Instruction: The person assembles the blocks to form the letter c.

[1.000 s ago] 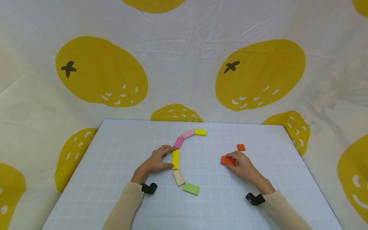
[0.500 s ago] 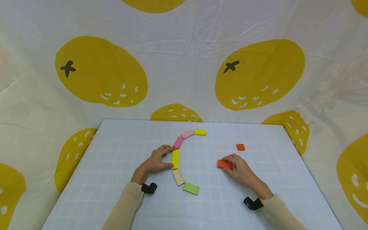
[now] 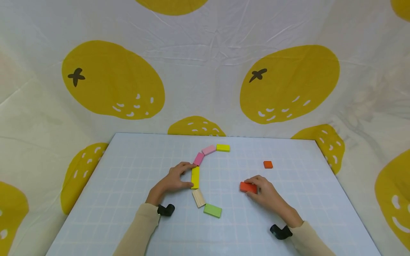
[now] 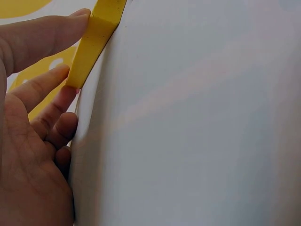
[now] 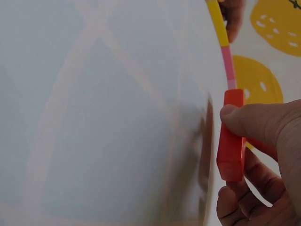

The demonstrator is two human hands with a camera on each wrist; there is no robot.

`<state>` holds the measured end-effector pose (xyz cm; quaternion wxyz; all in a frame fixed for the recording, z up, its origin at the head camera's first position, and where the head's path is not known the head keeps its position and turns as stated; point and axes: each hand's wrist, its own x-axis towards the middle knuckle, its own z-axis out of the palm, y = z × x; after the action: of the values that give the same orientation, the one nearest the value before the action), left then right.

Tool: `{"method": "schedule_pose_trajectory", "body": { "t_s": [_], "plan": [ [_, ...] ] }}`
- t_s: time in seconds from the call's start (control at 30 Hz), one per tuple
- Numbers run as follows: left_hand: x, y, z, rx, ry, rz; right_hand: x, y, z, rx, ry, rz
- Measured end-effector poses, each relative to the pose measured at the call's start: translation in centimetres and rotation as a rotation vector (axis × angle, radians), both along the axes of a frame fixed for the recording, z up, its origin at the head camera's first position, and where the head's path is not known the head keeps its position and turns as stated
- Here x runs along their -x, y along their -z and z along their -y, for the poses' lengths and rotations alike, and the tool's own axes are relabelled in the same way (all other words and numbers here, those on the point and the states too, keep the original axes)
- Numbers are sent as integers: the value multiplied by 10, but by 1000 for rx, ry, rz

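Observation:
My left hand (image 3: pixel 174 177) pinches a long yellow block (image 3: pixel 195 177) lengthwise, thumb at its near end and a fingertip at its far end. In the left wrist view the thumb presses against the yellow block (image 4: pixel 96 42). That block belongs to a curved row with a dark pink block (image 3: pixel 199 159), a light pink block (image 3: pixel 209 150), a short yellow block (image 3: pixel 223 148), a bare wood block (image 3: pixel 198 198) and a green block (image 3: pixel 213 210). To the right of the row, my right hand (image 3: pixel 267 193) holds a red block (image 3: pixel 247 187) between thumb and fingers.
A small orange block (image 3: pixel 268 164) lies on the table beyond my right hand. The white gridded table (image 3: pixel 134 149) ends at the back against a hanging cloth (image 3: pixel 201 81) printed with yellow fruit. Dark wrist cameras (image 3: pixel 280 232) sit on both wrists.
My right hand has moved left and toward me with the red block, away from the small orange block. The left hand and the row of blocks have stayed in place.

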<state>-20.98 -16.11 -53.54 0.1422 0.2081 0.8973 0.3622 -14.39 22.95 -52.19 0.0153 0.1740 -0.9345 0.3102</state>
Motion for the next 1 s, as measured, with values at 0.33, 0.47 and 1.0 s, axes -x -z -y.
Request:
{"method": "schedule_pose_trajectory", "body": {
  "t_s": [0.33,0.47,1.0],
  "plan": [
    [0,0,1,-4,-4,-4,-6,0,6,41,-19,8],
    [0,1,1,-7,-5,-3,-8,1,9,61,-41,-7],
    [-1,-1,0,-15,2,-14,-10,-6,18,75,-80,26]
  ]
}}
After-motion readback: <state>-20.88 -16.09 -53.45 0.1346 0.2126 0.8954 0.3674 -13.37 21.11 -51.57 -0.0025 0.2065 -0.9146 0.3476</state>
